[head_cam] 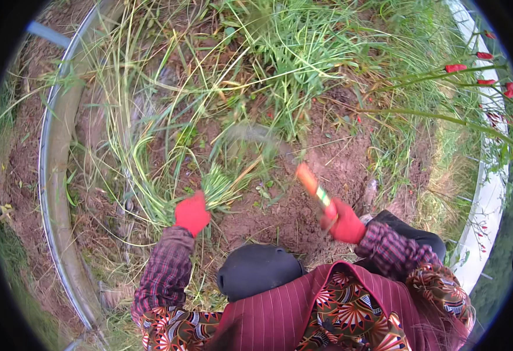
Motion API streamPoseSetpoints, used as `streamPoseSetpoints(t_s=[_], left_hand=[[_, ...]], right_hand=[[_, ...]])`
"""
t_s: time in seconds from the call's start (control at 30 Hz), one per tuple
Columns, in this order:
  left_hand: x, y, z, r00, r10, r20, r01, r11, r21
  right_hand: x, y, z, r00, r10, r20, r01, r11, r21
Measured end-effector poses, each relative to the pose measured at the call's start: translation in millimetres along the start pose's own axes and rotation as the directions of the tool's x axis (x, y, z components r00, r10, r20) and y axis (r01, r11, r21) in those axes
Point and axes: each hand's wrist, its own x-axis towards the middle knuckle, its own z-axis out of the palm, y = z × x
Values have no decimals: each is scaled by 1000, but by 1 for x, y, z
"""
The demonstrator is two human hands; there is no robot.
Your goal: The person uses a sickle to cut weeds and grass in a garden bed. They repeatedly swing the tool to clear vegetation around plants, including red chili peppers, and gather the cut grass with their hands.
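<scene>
My left hand (192, 214), in a red glove, is closed around a bunch of long green grass (219, 188); the short ends fan out to the right and the long blades trail up and to the left. In my right hand (345, 223), also red-gloved, is the orange handle of a sickle (307, 179). Its curved blade is blurred and points up and left, above the bunch of grass. Reddish-brown soil (265, 223) lies between my hands, and a dark knee pad or covered knee (258, 272) shows below them.
Dense grass (300, 52) stands ahead. A curved metal-edged border (59, 131) runs down the left, and a white band (484, 210) down the right. Green stems with red tips (456, 68) reach in from the upper right.
</scene>
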Motion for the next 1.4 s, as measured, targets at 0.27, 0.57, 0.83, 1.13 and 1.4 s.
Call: streamPoseSetpoints(t_s=[0.27, 0.57, 0.83, 1.13, 1.4], left_hand=[[-7, 8, -49, 999, -26, -36, 35, 966, 257], [181, -21, -143, 802, 35, -596, 215, 914, 343], [119, 16, -5, 994, 74, -81, -79, 995, -57], [-59, -20, 29, 980, -150, -130, 141, 987, -80], [1, -44, -166, 846, -114, -521, 382, 810, 444]], right_hand=[[240, -188, -23, 969, -174, -174, 170, 985, -39], [212, -109, 40, 998, -59, -15, 51, 948, -314], [-26, 15, 41, 983, 182, 16, -182, 982, -43], [120, -125, 15, 992, 0, -124, 42, 940, 337], [325, -286, 34, 963, -268, -19, 231, 790, 568]])
